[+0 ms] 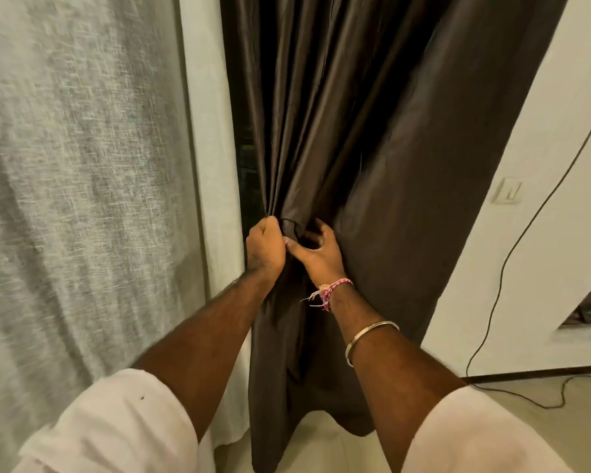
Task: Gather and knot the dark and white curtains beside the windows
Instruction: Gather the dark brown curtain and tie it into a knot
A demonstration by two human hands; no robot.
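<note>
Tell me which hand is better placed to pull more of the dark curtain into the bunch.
Probably the right hand. Its fingers are only loosely curled against the dark curtain, beside the loose spread of cloth to its right. The left hand already grips the gathered folds, so it should hold them.

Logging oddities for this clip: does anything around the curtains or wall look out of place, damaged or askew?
Nothing damaged. One untidy thing: a thin black cable hangs loose down the white wall past the wall switch and trails on the floor. The dark brown satin curtain is bunched only where the left hand and right hand gather it.
</note>
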